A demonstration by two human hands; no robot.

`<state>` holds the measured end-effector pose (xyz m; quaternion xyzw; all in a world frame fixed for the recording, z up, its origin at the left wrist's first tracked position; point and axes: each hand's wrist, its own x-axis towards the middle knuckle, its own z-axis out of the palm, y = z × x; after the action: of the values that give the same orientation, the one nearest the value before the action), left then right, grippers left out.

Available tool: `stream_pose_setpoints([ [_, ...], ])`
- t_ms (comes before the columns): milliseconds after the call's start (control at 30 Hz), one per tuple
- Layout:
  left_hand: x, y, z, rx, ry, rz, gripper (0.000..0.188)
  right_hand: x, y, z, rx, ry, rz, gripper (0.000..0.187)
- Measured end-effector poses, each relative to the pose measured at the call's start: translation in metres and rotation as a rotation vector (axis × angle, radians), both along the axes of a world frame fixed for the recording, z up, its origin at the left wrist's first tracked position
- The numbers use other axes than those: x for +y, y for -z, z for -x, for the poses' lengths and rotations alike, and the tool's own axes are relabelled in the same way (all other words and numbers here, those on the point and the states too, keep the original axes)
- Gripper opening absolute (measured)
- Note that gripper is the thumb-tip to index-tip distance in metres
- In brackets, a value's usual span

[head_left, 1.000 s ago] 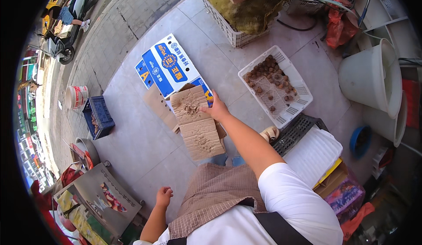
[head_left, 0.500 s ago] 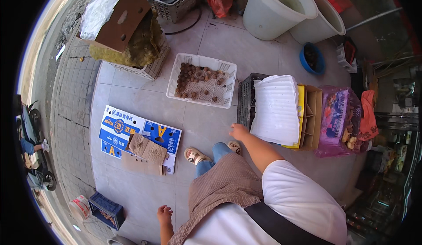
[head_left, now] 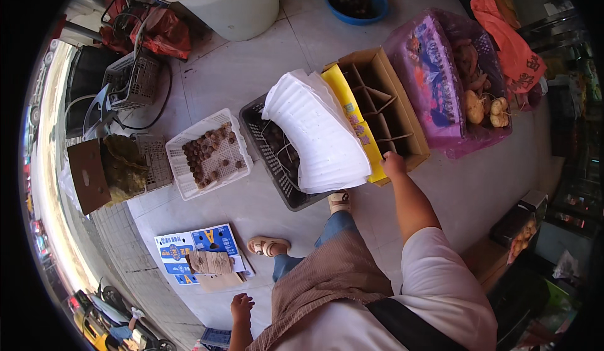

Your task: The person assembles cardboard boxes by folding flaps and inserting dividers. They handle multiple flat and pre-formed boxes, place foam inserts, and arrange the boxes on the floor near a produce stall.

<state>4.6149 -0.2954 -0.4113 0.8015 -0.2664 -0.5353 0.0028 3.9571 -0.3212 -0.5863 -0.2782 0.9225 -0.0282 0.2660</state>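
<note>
My right hand (head_left: 393, 164) reaches forward with curled fingers and nothing visible in them. It overlaps the near edge of a brown cardboard box with dividers (head_left: 382, 95); I cannot tell whether it touches. Just left of this hand lie stacked white padded sheets (head_left: 318, 137), over a dark grey plastic crate (head_left: 286, 184) and against the box's yellow flap (head_left: 356, 115). My left hand (head_left: 241, 307) hangs low at my side, its fingers loosely bent and apart, holding nothing. Flattened blue-and-white cardboard (head_left: 179, 248) lies on the floor beyond it.
A white crate (head_left: 242, 168) holds round brown items. To the right sits a purple plastic bag (head_left: 434, 80) with pale roots beside it. A large white tub (head_left: 233, 5) and a blue basin (head_left: 357, 19) stand farther off. A mesh sack (head_left: 126, 167) is at the left.
The view has turned right and moved nearer the divided box. My right hand has gone from beside the dark crate to the box's near edge. My left hand still hangs low.
</note>
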Motion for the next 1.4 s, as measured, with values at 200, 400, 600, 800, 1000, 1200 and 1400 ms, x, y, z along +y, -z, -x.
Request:
stream_pose_setpoints([
  [200, -0.023, -0.022, 0.208, 0.188, 0.491, 0.026, 0.026, 0.05, 0.049, 0.086, -0.091, 0.01, -0.101, 0.025],
  [400, -0.018, -0.049, 0.243, 0.056, 0.557, -0.058, 0.025, -0.004, 0.047, 0.098, -0.059, 0.162, -0.178, 0.039],
  [600, -0.017, -0.062, 0.223, -0.202, 0.388, -0.127, 0.026, -0.011, 0.119, 0.109, 0.375, -0.468, -0.091, 0.049],
  [800, -0.002, -0.064, 0.24, -0.182, 0.545, -0.152, 0.027, -0.026, 0.132, 0.132, 0.203, -0.369, 0.033, 0.011],
  [1000, 0.002, -0.084, 0.269, -0.117, 0.51, -0.07, 0.027, -0.034, 0.03, 0.143, 0.15, -0.343, 0.169, 0.006],
  [1200, 0.006, -0.058, 0.254, -0.081, 0.477, -0.101, 0.026, 0.013, 0.042, 0.129, 0.095, -0.216, -0.027, 0.008],
  [1400, -0.043, 0.0, 0.348, 0.071, 0.555, -0.031, 0.038, 0.004, 0.007, 0.088, 0.119, -0.224, 0.044, 0.003],
])
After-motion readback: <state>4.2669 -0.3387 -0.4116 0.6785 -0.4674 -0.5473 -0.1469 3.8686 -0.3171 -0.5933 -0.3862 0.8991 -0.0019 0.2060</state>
